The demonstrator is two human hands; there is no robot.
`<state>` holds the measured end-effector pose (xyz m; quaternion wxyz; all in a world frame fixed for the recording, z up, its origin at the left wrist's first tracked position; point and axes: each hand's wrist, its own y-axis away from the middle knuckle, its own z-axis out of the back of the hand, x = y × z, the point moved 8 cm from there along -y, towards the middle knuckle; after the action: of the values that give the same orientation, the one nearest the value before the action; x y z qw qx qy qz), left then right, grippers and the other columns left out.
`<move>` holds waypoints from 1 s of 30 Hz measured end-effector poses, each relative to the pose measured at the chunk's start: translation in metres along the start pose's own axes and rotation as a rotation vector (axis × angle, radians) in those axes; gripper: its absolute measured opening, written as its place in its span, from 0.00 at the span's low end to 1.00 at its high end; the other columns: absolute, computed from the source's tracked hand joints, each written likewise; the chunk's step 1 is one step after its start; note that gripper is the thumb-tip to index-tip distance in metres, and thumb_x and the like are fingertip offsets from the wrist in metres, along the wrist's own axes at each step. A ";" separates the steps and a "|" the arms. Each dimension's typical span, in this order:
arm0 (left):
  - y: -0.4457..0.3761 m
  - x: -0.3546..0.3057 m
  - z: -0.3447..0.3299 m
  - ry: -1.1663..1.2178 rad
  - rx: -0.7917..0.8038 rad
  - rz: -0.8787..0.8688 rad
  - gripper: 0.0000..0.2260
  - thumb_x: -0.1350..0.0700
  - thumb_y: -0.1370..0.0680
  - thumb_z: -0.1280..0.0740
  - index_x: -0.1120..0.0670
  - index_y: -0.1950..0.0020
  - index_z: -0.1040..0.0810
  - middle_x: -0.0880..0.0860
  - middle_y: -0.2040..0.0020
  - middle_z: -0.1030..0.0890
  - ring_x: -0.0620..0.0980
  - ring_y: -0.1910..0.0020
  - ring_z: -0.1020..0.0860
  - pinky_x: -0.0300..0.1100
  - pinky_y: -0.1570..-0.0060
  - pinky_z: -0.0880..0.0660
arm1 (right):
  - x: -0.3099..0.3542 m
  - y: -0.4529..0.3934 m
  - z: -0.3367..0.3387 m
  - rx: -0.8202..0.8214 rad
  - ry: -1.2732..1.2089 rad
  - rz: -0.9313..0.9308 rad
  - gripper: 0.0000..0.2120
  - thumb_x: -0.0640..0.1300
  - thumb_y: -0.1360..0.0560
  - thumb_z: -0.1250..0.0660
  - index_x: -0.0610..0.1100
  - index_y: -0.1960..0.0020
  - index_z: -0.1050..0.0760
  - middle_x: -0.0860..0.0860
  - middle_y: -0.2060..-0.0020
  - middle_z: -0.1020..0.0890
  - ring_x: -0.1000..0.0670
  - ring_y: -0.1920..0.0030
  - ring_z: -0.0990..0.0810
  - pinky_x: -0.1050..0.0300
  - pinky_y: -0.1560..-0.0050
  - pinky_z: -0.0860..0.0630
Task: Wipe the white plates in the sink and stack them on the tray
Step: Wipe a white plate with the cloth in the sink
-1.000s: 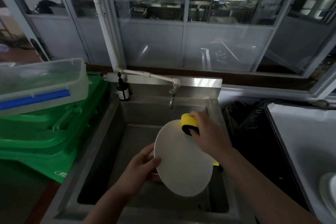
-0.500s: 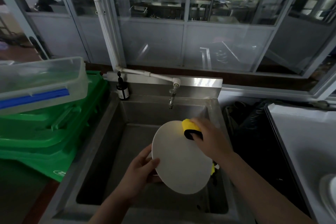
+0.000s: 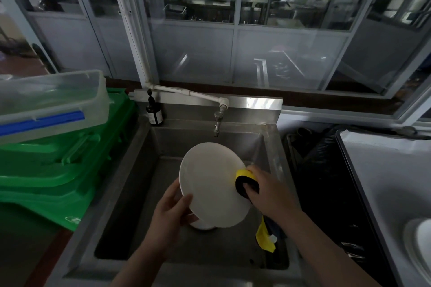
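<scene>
Left hand (image 3: 171, 211) grips the white plate (image 3: 211, 184) at its lower-left rim, thumb on the face, fingers curled behind. Plate is tilted, face toward the camera, held above the steel sink (image 3: 149, 170) — not resting on the basin floor. Right hand (image 3: 268, 193) holds a yellow-and-black sponge (image 3: 246, 180), fingers curled over it, pressing it against the plate's right edge. Sponge touches the plate rim, yellow side up, dark side toward the plate face.

Under the held plate, a bit of another white dish (image 3: 204, 226) shows in the basin, mostly hidden; cannot tell how many lie there. A yellow cloth or wrapper (image 3: 264, 237) lies in the sink at lower right, below the right forearm — too dark to tell which.

Tap (image 3: 218, 121) hangs over the back of the sink, well above the plate; white pipe (image 3: 186, 94) runs to it from the left. Dark pump bottle (image 3: 154, 112) stands on the back-left corner of the sink ledge. Left of the sink: stacked green crates (image 3: 58, 170) with a clear plastic container (image 3: 51, 100) on top, blue clip on its side. Right of the sink: black bin bag (image 3: 319, 182), then a pale tray (image 3: 384, 182) with a white plate rim (image 3: 419, 240) at the frame's right edge. Glass-panelled windows (image 3: 233, 30) behind.
</scene>
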<state>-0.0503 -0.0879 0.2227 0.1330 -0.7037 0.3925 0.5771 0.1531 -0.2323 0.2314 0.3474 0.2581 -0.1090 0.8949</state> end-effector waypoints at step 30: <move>0.002 -0.010 0.003 -0.092 0.025 0.050 0.18 0.63 0.19 0.37 0.46 0.33 0.25 0.53 0.48 0.14 0.56 0.49 0.16 0.51 0.54 0.17 | 0.016 0.013 -0.011 0.032 0.020 0.114 0.19 0.56 0.22 0.38 0.61 0.32 0.38 0.57 0.38 0.25 0.50 0.43 0.22 0.51 0.49 0.22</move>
<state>-0.0536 -0.0830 0.2318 0.1453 -0.6645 0.4109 0.6071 0.1298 -0.2288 0.2305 0.2930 0.2480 -0.1059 0.9173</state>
